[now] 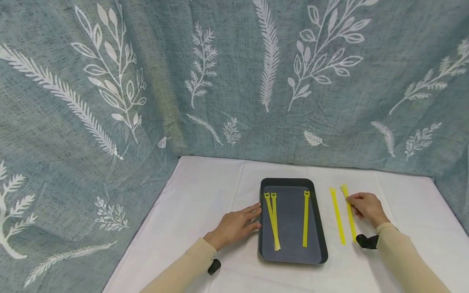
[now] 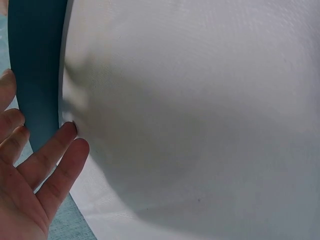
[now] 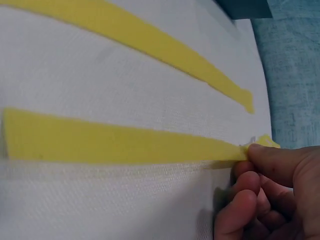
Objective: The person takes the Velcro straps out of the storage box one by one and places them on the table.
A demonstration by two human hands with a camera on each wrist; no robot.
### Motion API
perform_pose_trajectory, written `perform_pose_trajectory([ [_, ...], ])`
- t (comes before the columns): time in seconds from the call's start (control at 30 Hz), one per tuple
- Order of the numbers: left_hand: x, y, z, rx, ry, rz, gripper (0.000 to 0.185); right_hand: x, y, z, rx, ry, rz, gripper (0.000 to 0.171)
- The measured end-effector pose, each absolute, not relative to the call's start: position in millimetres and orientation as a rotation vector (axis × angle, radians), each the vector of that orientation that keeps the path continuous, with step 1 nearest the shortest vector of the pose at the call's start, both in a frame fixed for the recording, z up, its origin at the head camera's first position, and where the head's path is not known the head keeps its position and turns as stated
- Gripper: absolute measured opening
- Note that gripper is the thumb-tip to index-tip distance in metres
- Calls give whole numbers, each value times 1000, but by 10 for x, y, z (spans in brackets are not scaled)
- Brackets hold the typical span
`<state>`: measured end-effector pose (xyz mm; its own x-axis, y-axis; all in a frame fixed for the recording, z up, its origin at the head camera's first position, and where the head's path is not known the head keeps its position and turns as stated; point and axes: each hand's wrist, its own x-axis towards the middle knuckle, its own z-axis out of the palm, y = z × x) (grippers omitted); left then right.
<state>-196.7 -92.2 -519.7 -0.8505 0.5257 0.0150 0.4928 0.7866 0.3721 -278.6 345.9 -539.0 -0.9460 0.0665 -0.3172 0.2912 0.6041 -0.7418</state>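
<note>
A dark tray (image 1: 291,258) sits on the white table, with three yellow strips in it: a pair (image 1: 272,219) at its left and one (image 1: 305,217) at its right. Two more yellow strips lie on the cloth right of the tray. My right hand (image 1: 366,207) pinches the head end of the outer strip (image 1: 351,221); in the right wrist view my fingertips (image 3: 260,157) close on that strip (image 3: 115,142). The inner strip (image 1: 337,221) lies free beside it. My left hand (image 1: 234,226) rests flat on the table, its straight fingers (image 2: 52,152) touching the tray's left rim (image 2: 35,75).
The white-covered table (image 1: 205,203) is enclosed by a blue-grey leaf-print curtain (image 1: 234,81) behind and on both sides. Bare cloth lies left of the tray and in front of it. A black wrist camera (image 1: 367,241) is strapped at my right sleeve.
</note>
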Motion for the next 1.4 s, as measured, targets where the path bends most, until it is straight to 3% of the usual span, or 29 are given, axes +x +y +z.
perform_pose_trajectory([
  [0.57,-1963,-922,-5180,827,2904,549,57,-2770,3298,-5162,299,2646,-1239,38],
  [0.93,-1949,-948,-5175,824,2909,545,58,-2819,2464,-4668,-57,2550,-1334,35],
  [1.4,-1955,-930,-5205,851,2903,570,56,-2487,1502,-5001,-474,2512,-1042,15],
])
